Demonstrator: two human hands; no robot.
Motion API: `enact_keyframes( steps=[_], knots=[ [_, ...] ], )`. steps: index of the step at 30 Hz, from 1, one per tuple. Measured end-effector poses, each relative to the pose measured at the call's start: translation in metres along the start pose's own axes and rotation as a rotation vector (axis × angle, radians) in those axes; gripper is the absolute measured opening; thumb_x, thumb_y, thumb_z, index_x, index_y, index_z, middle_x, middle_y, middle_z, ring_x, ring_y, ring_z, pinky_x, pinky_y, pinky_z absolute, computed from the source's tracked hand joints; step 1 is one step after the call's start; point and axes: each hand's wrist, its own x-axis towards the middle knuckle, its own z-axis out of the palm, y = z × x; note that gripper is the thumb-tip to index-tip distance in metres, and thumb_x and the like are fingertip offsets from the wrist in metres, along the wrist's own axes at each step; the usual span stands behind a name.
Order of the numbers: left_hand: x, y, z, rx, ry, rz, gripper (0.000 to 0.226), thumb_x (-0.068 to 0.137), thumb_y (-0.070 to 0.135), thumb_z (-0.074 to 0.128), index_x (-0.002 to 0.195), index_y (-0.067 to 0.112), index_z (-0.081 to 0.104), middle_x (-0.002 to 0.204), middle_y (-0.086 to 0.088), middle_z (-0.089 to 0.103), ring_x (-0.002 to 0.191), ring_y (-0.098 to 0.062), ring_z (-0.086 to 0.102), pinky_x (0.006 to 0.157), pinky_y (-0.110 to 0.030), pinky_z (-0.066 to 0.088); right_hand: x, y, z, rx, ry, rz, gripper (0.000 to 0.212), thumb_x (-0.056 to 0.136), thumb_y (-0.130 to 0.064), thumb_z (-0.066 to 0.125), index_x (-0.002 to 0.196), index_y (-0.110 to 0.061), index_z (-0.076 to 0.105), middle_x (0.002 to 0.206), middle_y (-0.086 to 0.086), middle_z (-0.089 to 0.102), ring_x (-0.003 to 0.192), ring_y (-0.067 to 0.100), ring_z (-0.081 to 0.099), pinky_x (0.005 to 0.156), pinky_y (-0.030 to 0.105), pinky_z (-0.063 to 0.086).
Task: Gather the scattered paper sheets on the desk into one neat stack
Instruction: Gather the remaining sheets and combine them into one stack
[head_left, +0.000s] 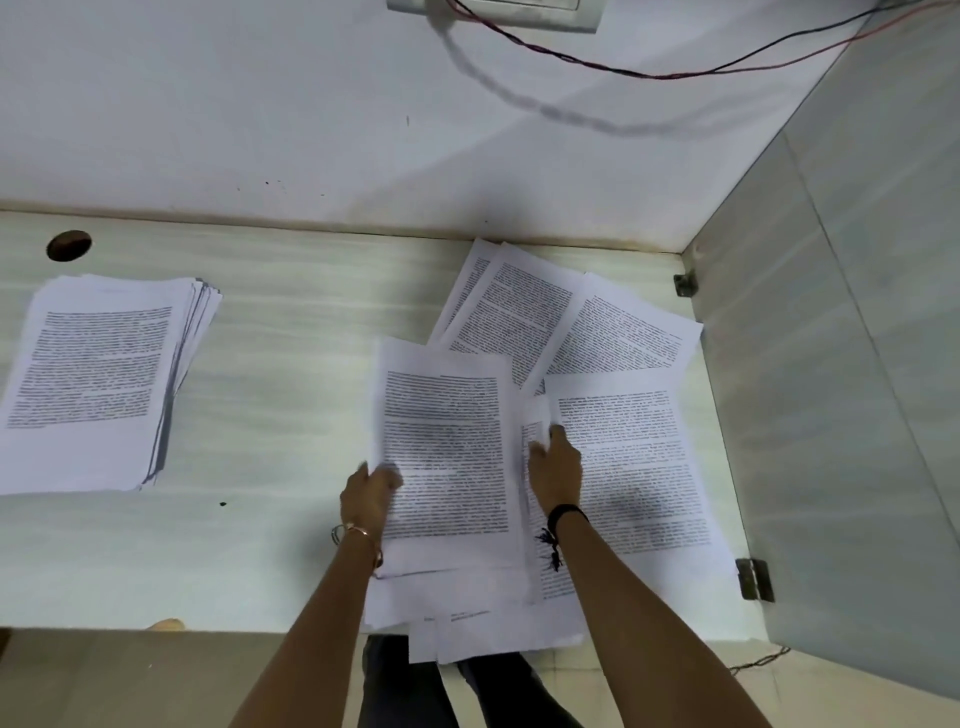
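Printed white sheets lie scattered over the right half of the pale desk (291, 415). My left hand (370, 491) grips the left edge of a small bundle of sheets (447, 447) near the middle. My right hand (555, 470) pinches the curled left edge of a sheet (631, 467) that lies beside the bundle. Two more sheets (519, 312) fan out behind them toward the wall. Several sheets (488, 631) hang over the desk's front edge. A thick stack of sheets (98, 379) rests at the far left, apart from both hands.
A frosted glass partition (841, 389) closes off the right side, held by metal brackets (754, 578). A round cable hole (68, 245) sits at the back left. Red and black wires (665, 73) hang on the white wall. Legs in dark trousers show below the desk edge.
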Motion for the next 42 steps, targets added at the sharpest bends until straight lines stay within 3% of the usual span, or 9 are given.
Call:
enact_keyframes(
  steps=[10, 15, 21, 24, 26, 32, 36, 39, 42],
  knots=[
    [0.004, 0.001, 0.016, -0.027, -0.309, -0.044, 0.084, 0.054, 0.016, 0.08, 0.128, -0.01, 0.049, 0.111, -0.017, 0.066, 0.102, -0.027, 0.063, 0.103, -0.035, 0.04, -0.002, 0.0, 0.001, 0.205, -0.038, 0.016, 0.026, 0.098, -0.007, 0.042, 0.076, -0.02, 0.044, 0.067, -0.001, 0.047, 0.058, 0.009, 0.041, 0.053, 0.017, 0.036],
    [0.002, 0.014, 0.004, -0.087, -0.259, 0.088, 0.035, 0.078, 0.0, 0.069, 0.112, -0.005, 0.063, 0.113, -0.021, 0.065, 0.108, -0.035, 0.062, 0.101, -0.043, 0.045, 0.006, -0.01, -0.007, 0.168, 0.08, -0.028, 0.029, 0.092, -0.023, 0.057, 0.118, -0.01, 0.054, 0.111, 0.005, 0.053, 0.099, 0.019, 0.052, 0.086, 0.034, 0.047],
    [0.031, 0.047, -0.027, -0.181, -0.287, 0.055, 0.044, 0.079, 0.02, 0.07, 0.116, -0.002, 0.063, 0.123, -0.013, 0.062, 0.116, -0.027, 0.057, 0.108, -0.039, 0.037, 0.013, -0.031, -0.009, 0.265, -0.419, 0.034, 0.053, 0.088, -0.062, 0.045, 0.107, -0.016, 0.063, 0.105, 0.005, 0.068, 0.096, 0.017, 0.064, 0.086, 0.032, 0.05],
    [0.035, 0.051, -0.028, -0.218, -0.303, -0.016, 0.026, 0.091, 0.006, 0.053, 0.115, -0.002, 0.059, 0.11, -0.012, 0.063, 0.098, -0.025, 0.062, 0.084, -0.031, 0.049, 0.019, -0.039, -0.002, 0.249, -0.424, 0.01, 0.032, 0.094, -0.039, 0.051, 0.105, -0.013, 0.067, 0.105, 0.009, 0.071, 0.101, 0.027, 0.066, 0.092, 0.042, 0.052],
    [0.039, 0.045, -0.028, -0.208, -0.257, -0.053, 0.029, 0.092, 0.005, 0.053, 0.119, -0.003, 0.055, 0.115, -0.012, 0.061, 0.108, -0.029, 0.058, 0.091, -0.031, 0.045, 0.025, -0.046, -0.004, 0.264, -0.333, 0.015, 0.019, 0.097, -0.023, 0.05, 0.104, -0.014, 0.066, 0.102, 0.005, 0.069, 0.096, 0.022, 0.064, 0.088, 0.035, 0.052],
    [0.042, 0.027, -0.023, -0.254, -0.32, -0.081, 0.009, 0.082, -0.005, 0.059, 0.083, 0.004, 0.059, 0.084, -0.011, 0.065, 0.085, -0.026, 0.064, 0.074, -0.028, 0.052, 0.036, -0.053, 0.015, 0.16, -0.401, 0.044, 0.027, 0.1, -0.023, 0.04, 0.11, -0.013, 0.062, 0.105, 0.003, 0.065, 0.097, 0.022, 0.06, 0.092, 0.034, 0.049],
    [0.052, 0.019, -0.022, -0.32, -0.138, -0.012, 0.059, 0.07, 0.001, 0.076, 0.106, 0.011, 0.031, 0.097, -0.012, 0.06, 0.085, -0.018, 0.062, 0.084, -0.03, 0.05, 0.028, -0.07, 0.028, 0.322, -0.219, 0.067, 0.027, 0.102, -0.03, 0.032, 0.111, -0.015, 0.052, 0.095, -0.003, 0.052, 0.088, 0.016, 0.047, 0.086, 0.028, 0.038],
    [0.063, 0.016, -0.033, -0.357, -0.107, -0.024, 0.055, 0.079, 0.035, 0.074, 0.114, 0.013, 0.038, 0.115, -0.007, 0.059, 0.11, -0.021, 0.058, 0.099, -0.037, 0.044, 0.025, -0.084, 0.029, 0.094, -0.368, -0.112, 0.035, 0.101, -0.015, 0.033, 0.135, -0.012, 0.036, 0.113, 0.014, 0.058, 0.093, 0.025, 0.054, 0.087, 0.037, 0.046],
    [0.064, 0.019, -0.04, -0.331, -0.141, 0.012, 0.033, 0.086, 0.019, 0.065, 0.113, 0.001, 0.058, 0.106, -0.013, 0.064, 0.102, -0.031, 0.062, 0.093, -0.042, 0.05, 0.02, -0.099, 0.04, -0.052, -0.606, -0.211, 0.05, 0.102, -0.012, 0.032, 0.15, -0.016, 0.019, 0.135, 0.018, 0.05, 0.118, 0.033, 0.052, 0.098, 0.035, 0.041]
  ],
)
